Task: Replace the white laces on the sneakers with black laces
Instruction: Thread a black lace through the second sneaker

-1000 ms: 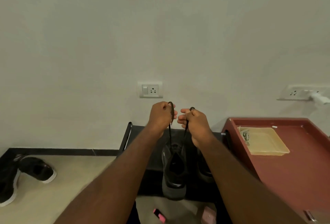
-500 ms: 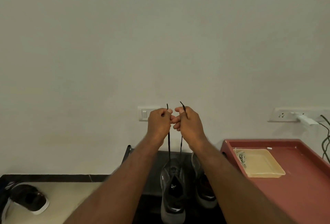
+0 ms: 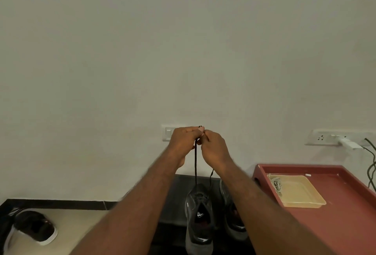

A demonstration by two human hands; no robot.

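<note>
The pale wall (image 3: 183, 51) fills the view behind and above both grips. A red worktop (image 3: 345, 224) with a raised rim stands below and to the right of the right grip (image 3: 213, 149). A black platform (image 3: 175, 189) lies directly below the grips, against the wall. The beige floor (image 3: 81, 224) extends below and to the left of the left grip (image 3: 183, 143).

The dark grey sneaker (image 3: 198, 224) stands on the platform directly below the two grips, toe toward the camera. A second sneaker (image 3: 234, 226) stands just beside it, under the right forearm. A yellowish tray (image 3: 301, 193) rests on the worktop, with a coil of pale cord (image 3: 275, 183) at the end nearest the grips. A black shoe with a white sole (image 3: 36, 228) lies on the floor, well to the lower left.

The grips are raised side by side, knuckles touching. The left grip is clenched on the black lace (image 3: 195, 163), with the tip pinched at the top. This strand runs straight down to the sneaker. The right grip is clenched on the second strand, which emerges below its wrist.

A wall switch (image 3: 167, 132) is partly hidden behind the left grip. A socket strip (image 3: 323, 137) with a white plug (image 3: 350, 144) is mounted well to the right.
</note>
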